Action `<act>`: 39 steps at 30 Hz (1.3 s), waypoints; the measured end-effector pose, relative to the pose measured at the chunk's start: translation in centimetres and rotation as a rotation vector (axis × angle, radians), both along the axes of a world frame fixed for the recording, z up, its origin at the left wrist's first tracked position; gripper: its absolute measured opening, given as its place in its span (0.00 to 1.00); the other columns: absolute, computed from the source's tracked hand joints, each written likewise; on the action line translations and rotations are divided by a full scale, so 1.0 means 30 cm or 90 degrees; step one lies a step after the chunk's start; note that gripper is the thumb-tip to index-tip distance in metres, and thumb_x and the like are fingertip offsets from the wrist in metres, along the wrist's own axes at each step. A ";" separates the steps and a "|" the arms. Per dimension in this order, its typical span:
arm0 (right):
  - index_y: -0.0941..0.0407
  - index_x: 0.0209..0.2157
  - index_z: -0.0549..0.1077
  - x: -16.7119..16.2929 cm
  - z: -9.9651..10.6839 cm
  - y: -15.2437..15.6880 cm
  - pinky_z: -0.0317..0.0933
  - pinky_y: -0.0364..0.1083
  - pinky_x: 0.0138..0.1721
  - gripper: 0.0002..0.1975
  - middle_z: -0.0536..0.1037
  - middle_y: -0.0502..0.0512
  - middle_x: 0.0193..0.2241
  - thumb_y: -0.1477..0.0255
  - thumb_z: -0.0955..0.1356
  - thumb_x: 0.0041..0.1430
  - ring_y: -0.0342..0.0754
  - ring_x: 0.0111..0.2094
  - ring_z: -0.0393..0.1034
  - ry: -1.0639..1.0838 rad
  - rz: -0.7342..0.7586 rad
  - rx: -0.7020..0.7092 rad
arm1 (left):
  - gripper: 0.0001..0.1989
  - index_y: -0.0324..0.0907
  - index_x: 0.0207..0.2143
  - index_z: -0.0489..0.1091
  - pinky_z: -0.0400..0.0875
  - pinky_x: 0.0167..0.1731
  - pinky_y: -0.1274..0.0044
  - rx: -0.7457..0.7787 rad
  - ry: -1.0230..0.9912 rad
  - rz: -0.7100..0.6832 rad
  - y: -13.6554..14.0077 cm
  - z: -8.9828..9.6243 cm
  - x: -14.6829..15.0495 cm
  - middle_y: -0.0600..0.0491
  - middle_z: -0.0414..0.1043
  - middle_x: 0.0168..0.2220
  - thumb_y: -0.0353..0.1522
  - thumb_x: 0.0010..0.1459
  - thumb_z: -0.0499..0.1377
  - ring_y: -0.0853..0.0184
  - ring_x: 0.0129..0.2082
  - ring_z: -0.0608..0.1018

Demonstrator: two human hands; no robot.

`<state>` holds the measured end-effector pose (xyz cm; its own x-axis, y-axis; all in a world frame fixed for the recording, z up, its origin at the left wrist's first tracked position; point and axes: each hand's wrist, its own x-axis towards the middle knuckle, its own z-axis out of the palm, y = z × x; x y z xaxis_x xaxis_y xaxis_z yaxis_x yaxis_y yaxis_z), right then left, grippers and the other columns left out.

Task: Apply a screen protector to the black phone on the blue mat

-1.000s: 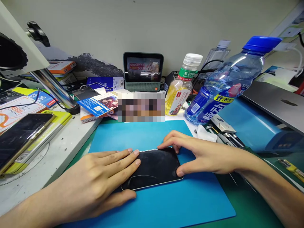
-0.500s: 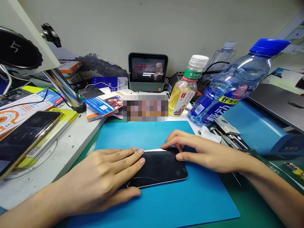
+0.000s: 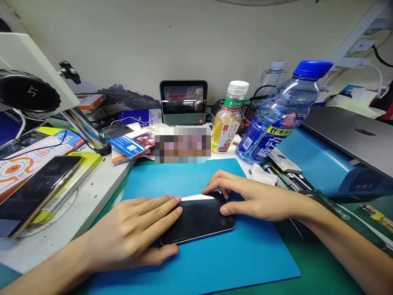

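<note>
A black smartphone (image 3: 201, 221) lies flat on the blue mat (image 3: 239, 262), its dark screen facing up and a bright reflection along the far edge. My left hand (image 3: 132, 233) covers its left end, fingers laid over the glass and thumb along the near edge, holding it there. At the far right corner, my right hand (image 3: 254, 198) has its thumb on the screen's right side and its index finger at the far edge. The other right fingers are curled behind, partly hidden.
On the left shelf, another phone (image 3: 37, 196) rests on boxes beside a stand post (image 3: 87, 129). Behind the mat are a small display (image 3: 184, 102), a yellow drink bottle (image 3: 227, 127) and a large blue-capped bottle (image 3: 273, 116). A laptop (image 3: 353, 131) and tools stand at right.
The view has shifted a little, so everything beyond the mat sits slightly lower. Both hands keep about the same hold on the smartphone.
</note>
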<state>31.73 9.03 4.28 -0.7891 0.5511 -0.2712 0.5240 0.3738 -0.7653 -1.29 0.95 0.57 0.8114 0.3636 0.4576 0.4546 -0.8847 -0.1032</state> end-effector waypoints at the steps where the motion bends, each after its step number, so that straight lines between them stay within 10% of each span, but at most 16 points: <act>1: 0.49 0.60 0.75 -0.001 0.002 -0.002 0.63 0.54 0.59 0.20 0.73 0.56 0.58 0.60 0.70 0.70 0.53 0.56 0.70 -0.001 0.001 0.006 | 0.19 0.30 0.58 0.75 0.85 0.50 0.71 0.001 -0.002 0.000 -0.001 -0.001 0.003 0.40 0.79 0.59 0.37 0.74 0.59 0.54 0.54 0.85; 15: 0.52 0.54 0.80 -0.023 -0.044 0.019 0.70 0.51 0.56 0.22 0.81 0.59 0.53 0.56 0.61 0.78 0.51 0.53 0.77 0.045 -0.015 0.247 | 0.22 0.31 0.58 0.75 0.84 0.51 0.65 -0.048 -0.026 0.014 0.009 0.003 0.009 0.38 0.80 0.58 0.41 0.76 0.60 0.51 0.57 0.83; 23: 0.55 0.70 0.68 -0.136 -0.059 0.022 0.69 0.69 0.62 0.26 0.62 0.64 0.74 0.62 0.64 0.75 0.69 0.65 0.72 -0.083 -0.031 0.502 | 0.21 0.30 0.57 0.75 0.86 0.43 0.66 -0.009 -0.020 0.017 0.001 -0.008 0.005 0.39 0.80 0.58 0.40 0.78 0.56 0.51 0.55 0.84; 39: 0.63 0.69 0.65 -0.249 -0.053 0.062 0.75 0.60 0.58 0.27 0.70 0.67 0.69 0.61 0.61 0.79 0.61 0.64 0.75 -0.101 0.007 0.677 | 0.22 0.32 0.57 0.75 0.86 0.39 0.64 -0.002 -0.024 0.026 0.001 -0.009 0.010 0.42 0.80 0.58 0.40 0.81 0.50 0.52 0.54 0.85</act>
<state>24.28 10.88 2.70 -0.7933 0.5583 0.2428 0.5817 0.8128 0.0316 -0.99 0.97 0.29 0.7780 0.3977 0.4863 0.4938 -0.8657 -0.0820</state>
